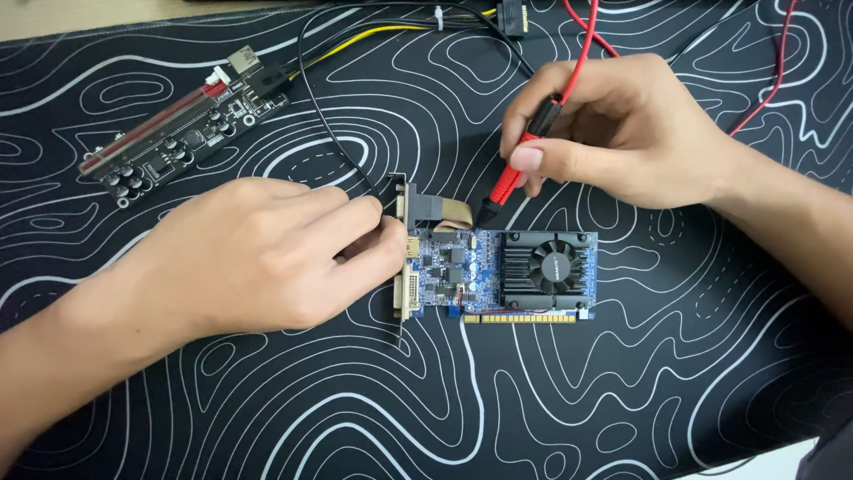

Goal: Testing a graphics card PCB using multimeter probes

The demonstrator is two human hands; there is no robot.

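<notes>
Probing step in hand, by the look of it. The right hand (622,133) is pinching a slim red plastic test probe (518,169) in a pen-style grip, its dark tip touching the upper edge of the small blue circuit card with black finned heatsink and fan (502,271). The card is lying flat mid-worktop on the black mat with white contour lines (533,400). The left hand (258,258) is curling its grip closed around the card's grey metal end bracket (400,253), steadying it; a thin black lead (333,133) is running in under the fingers. Next move likely needs a steady tip, card unmoving. A long black board with a red slot (182,124) is lying apart, upper left. No containers in view.
</notes>
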